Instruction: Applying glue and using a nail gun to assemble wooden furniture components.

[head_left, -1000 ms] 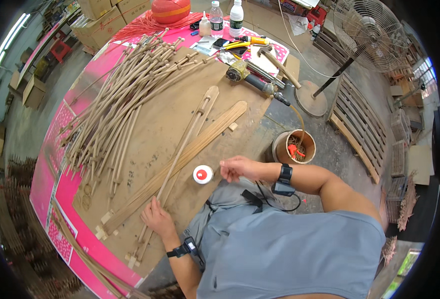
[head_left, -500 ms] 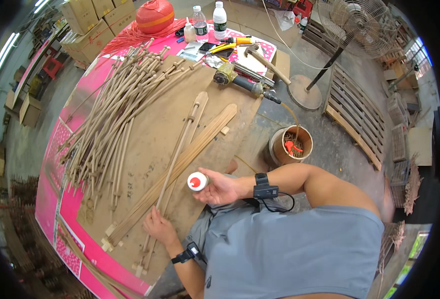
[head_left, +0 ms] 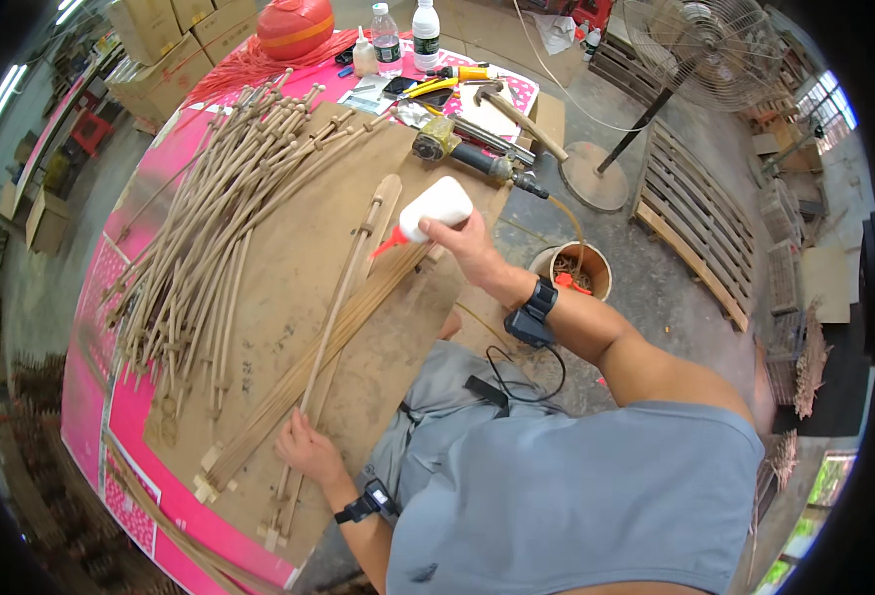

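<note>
My right hand (head_left: 472, 250) grips a white squeeze bottle (head_left: 436, 208) with a red nozzle (head_left: 386, 243). The bottle is tilted over the board, nozzle pointing down and left near the upper end of a thin wooden stick (head_left: 336, 309). My left hand (head_left: 309, 452) is closed on that stick near its lower end; the fingertips are partly hidden. A flat wooden strip (head_left: 387, 194) with a rounded end lies under and beside the stick. Several long slats (head_left: 289, 397) lie side by side just to the left, with small wooden blocks (head_left: 204, 488) at their lower end.
A large pile of knobbed sticks (head_left: 209, 238) covers the board's left. Toward the back lie an air tool (head_left: 462, 154), a hammer (head_left: 527, 121), bottles (head_left: 426, 38) and a red twine ball (head_left: 295, 28). A bucket (head_left: 596, 270), a fan (head_left: 700, 50) and a pallet (head_left: 700, 218) stand right.
My right hand has moved up and away with the bottle, turning it from nozzle toward me to nozzle pointing down-left over the stick's upper end. My left hand stays on the stick.
</note>
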The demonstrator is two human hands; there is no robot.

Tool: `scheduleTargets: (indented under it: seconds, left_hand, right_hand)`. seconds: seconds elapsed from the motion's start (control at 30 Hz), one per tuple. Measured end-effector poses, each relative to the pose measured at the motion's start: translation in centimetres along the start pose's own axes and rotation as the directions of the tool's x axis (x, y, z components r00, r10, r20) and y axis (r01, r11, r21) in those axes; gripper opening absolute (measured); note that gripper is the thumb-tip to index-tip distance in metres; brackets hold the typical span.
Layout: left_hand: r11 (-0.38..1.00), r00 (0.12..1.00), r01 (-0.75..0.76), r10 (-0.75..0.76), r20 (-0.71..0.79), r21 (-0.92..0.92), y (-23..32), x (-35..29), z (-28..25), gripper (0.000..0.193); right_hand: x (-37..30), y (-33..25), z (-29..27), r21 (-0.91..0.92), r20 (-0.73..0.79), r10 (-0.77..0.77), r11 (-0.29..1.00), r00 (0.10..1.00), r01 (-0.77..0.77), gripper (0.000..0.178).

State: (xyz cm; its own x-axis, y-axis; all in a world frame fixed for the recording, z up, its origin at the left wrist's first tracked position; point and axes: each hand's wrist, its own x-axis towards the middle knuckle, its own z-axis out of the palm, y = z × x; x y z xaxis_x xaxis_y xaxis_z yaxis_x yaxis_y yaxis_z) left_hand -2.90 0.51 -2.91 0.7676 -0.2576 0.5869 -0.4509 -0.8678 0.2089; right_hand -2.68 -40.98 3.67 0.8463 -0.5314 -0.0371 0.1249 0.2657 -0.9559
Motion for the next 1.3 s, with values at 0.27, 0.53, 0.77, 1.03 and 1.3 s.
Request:
scheduleTargets:
  seconds: [0.27,0.53,0.77,1.03,1.3]
  left_hand:
    - [1.000,1.000,0.018,-0.018,0.015,0.002,-0.4,-0.3,0.0,0.016]
    - [0.999,0.999,0.032,-0.032,0.038,0.012,-0.3,-0.4,-0.1,0.017]
    - [1.000,1.000,0.007,-0.007,0.003,0.017,-0.3,-0.3,-0.1,0.018]
    - [1.000,1.000,-0.001,0.001,0.003,0.022,-0.3,-0.3,-0.2,0.017]
    - [1.000,1.000,-0.004,0.004,-0.017,0.026,-0.2,-0.2,-0.2,0.018]
  right_hand:
    - [1.4,0.0,-0.4,-0.230,-0.100,-0.312,0.931,0.945,0.284,0.064]
    - [1.3,0.3,0.1,-0.410,-0.032,-0.337,0.863,0.941,0.295,0.059]
    - [1.3,0.4,0.1,-0.483,0.012,-0.363,0.814,0.932,0.323,0.057]
    - [1.9,0.9,0.5,-0.479,0.031,-0.418,0.791,0.908,0.381,0.054]
    - [2.3,1.4,0.5,-0.508,0.040,-0.446,0.761,0.894,0.403,0.053]
